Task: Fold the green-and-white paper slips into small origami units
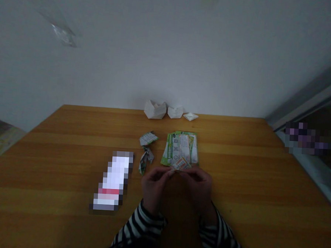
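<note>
- Tabletop of brown banded wood; back edge ran along a pale wall.
- Left hand, bare, black-and-white striped sleeve: thumb and fingers pinched together on the left side of a small folded piece of white, orange-printed paper.
- Right hand, matching sleeve: pinched likewise on the paper's right side, fingertips near the left's.
- Folded piece was held about midway between the surface's left and right edges. Overlapped, in view, the near edge of a loose stack of green-and-white printed sheets; could not tell if they touched.
- Left of stack: two creased green-and-white paper scraps, the nearer one twisted.
- By the back edge, left to right: large white folded-paper boat shape, smaller white one, flat pointed white one.
- Pixelated bright slab, toward the left edge from the left hand; details obscured.
</note>
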The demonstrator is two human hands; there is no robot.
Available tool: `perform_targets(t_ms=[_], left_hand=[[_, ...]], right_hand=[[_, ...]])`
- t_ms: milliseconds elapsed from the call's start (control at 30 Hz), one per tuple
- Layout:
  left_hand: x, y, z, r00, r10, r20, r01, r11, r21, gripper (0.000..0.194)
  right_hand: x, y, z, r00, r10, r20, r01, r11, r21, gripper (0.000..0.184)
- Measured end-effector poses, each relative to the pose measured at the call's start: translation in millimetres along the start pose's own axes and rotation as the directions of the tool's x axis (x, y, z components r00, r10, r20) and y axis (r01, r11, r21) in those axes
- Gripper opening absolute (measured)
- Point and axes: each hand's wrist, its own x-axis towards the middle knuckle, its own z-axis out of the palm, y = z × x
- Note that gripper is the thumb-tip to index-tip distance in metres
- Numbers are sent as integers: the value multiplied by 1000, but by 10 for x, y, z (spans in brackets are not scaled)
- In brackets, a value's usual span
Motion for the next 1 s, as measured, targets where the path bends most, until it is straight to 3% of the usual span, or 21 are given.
perform_targets(t_ms=[133,433,867,1000], left_hand=[[40,-88,-18,997,-72,-26,70,996,-49,20],[-10,-76,35,997,-68,-43,66,997,-42,23],[0,-85,51,991,-127,-33,124,990,-65,25],[-14,-96,56,992,-117,-49,112,989,-99,25]], right_hand=[[-9,-14,44,991,136,-12,-135,989,64,12],[-30,-28,88,980,193,-39,-187,973,138,24],[-31,40,101,980,192,-53,-182,971,154,23],[-14,65,149,986,161,-45,-146,958,247,25]])
